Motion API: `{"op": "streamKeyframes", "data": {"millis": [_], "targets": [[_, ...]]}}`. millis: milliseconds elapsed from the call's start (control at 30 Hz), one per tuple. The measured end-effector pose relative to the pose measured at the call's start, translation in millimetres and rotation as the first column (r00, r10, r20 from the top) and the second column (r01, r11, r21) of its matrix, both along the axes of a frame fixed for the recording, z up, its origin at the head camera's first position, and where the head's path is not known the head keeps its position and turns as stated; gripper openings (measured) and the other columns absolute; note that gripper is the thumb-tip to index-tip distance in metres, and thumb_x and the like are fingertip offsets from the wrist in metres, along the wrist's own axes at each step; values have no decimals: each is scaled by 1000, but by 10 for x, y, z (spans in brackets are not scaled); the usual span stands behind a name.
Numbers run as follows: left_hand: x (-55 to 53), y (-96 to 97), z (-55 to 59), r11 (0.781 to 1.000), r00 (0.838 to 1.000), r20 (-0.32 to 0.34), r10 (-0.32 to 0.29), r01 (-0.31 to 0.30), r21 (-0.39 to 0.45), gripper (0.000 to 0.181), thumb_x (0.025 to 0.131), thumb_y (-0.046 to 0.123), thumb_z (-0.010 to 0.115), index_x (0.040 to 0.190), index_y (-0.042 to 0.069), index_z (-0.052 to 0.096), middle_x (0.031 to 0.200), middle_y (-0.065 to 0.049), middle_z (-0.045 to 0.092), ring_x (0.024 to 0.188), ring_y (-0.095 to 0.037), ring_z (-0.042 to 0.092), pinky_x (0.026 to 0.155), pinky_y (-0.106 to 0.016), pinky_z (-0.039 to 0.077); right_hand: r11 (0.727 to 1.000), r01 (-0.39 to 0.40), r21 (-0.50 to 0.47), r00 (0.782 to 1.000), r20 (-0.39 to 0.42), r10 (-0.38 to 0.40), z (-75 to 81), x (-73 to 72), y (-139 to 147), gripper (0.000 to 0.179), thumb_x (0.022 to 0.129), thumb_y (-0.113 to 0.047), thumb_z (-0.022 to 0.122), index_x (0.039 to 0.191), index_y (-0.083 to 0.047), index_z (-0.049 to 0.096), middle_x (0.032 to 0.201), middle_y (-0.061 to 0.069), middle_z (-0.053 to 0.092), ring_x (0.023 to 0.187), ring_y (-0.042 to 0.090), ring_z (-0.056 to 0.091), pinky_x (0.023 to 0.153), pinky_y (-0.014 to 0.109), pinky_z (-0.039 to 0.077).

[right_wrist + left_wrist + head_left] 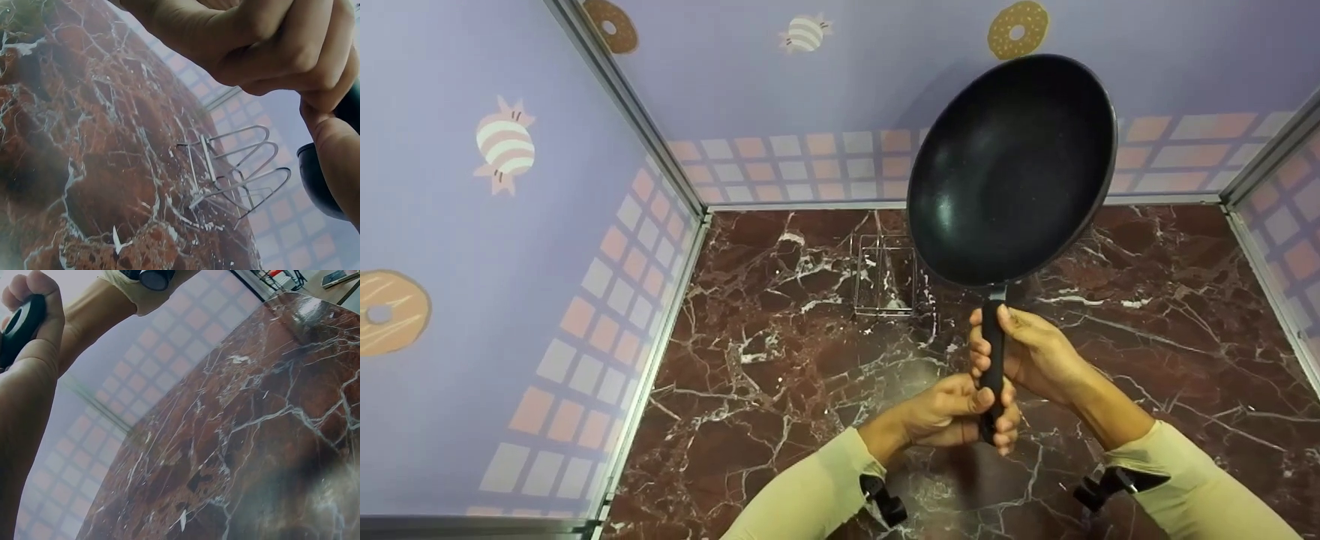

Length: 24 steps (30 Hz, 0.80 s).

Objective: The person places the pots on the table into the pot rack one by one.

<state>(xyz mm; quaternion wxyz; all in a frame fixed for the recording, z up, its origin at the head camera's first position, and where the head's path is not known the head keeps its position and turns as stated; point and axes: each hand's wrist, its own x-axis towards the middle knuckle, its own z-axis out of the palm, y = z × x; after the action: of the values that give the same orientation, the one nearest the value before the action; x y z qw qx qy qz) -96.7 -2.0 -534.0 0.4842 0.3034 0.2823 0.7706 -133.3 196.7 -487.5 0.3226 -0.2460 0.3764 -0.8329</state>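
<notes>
Below, marbled surface between lilac walls

The sleeves are pale yellow, with a small black gadget on each. The left hand and right hand are bare.

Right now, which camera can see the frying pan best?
The head view, because the frying pan shows there with its whole dark inside and most of its handle. The left wrist view shows only the handle's end; the right wrist view, bits of handle and pan.
</notes>
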Motion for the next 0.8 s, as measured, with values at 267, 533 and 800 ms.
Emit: {"op": "streamKeyframes", "data": {"millis": [267,533,800], "targets": [[-44,-141,26,1000,1000,5,18,-18,18,25,107,46,61,116,23,58,99,6,64,90,-12,61,91,-30,56,998,44,49,999,-25,-43,60,-50,-176,35,123,-20,24,133,-4,53,102,2,69,93,17,73,91,34,64],[-55,-263,25,997,999,25,28,-30,76,23,109,46,61,115,24,55,99,8,64,90,-10,61,91,-28,54,974,176,140,984,-59,-169,94,-56,-386,28,122,-19,37,124,-5,62,96,2,73,84,15,75,82,31,67],[-72,-422,-41,995,997,65,33,-39,96,24,107,47,65,109,26,55,91,10,60,82,-8,56,82,-25,51,930,287,229,958,-79,-277,111,-44,-630,22,119,-19,50,118,-2,63,92,2,71,80,14,74,77,29,67]]}}
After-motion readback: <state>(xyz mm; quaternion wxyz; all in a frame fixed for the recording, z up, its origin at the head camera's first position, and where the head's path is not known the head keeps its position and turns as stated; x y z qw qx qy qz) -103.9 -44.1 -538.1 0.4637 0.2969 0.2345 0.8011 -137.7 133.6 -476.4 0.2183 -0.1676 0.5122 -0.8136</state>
